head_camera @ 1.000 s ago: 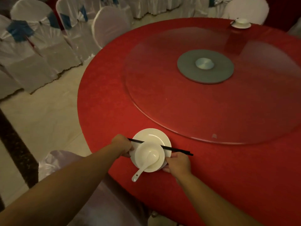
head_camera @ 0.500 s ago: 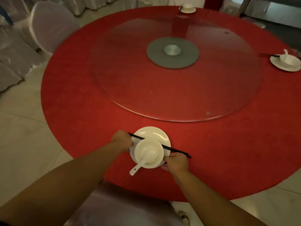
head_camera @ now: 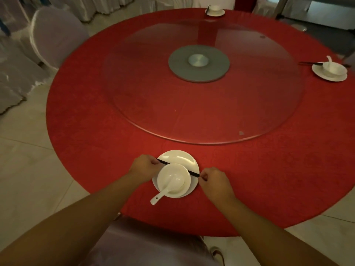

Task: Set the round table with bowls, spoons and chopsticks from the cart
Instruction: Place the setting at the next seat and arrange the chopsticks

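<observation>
A white plate [head_camera: 177, 157] lies at the near edge of the round red table [head_camera: 92, 120]. A white bowl [head_camera: 173, 179] sits on its near half, with a white spoon [head_camera: 165, 191] inside whose handle sticks out toward me. Black chopsticks [head_camera: 193, 172] lie slanted across the plate behind the bowl. My left hand [head_camera: 145, 167] pinches their left end. My right hand [head_camera: 213, 182] pinches their right end at the plate's right rim. Two other place settings stand far right [head_camera: 329, 71] and at the far edge [head_camera: 215, 10].
A glass turntable [head_camera: 201, 120] with a grey hub [head_camera: 198, 63] covers the table's middle. A covered chair [head_camera: 153, 246] stands right below my arms. Another white-covered chair [head_camera: 55, 35] is at the far left, with more behind it. A grey cart [head_camera: 317, 12] shows at the top right.
My view has swung right and pulled back, showing the whole table. My right hand has moved from the plate's rim up to the chopsticks' right end. The left hand stays at their left end.
</observation>
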Demonstrator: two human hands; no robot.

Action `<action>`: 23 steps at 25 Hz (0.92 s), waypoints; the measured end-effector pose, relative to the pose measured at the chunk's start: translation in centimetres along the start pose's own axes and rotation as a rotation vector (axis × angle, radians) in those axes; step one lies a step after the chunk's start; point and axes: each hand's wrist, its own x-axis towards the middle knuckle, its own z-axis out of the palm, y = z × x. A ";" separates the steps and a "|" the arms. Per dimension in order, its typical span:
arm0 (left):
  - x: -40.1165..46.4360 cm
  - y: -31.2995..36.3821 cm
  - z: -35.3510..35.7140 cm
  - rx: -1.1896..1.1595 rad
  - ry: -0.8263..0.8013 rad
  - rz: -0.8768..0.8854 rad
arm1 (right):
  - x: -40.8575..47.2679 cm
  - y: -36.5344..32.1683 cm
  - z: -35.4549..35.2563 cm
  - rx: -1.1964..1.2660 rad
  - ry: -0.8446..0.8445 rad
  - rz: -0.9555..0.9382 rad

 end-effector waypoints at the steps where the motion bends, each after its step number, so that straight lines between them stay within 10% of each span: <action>1: -0.1 0.1 0.2 0.010 -0.032 0.027 | 0.4 -0.1 -0.3 -0.085 -0.022 -0.070; 23: 1.9 -0.6 0.9 -0.209 -0.046 -0.025 | -2.9 -2.4 4.3 0.059 -0.084 0.210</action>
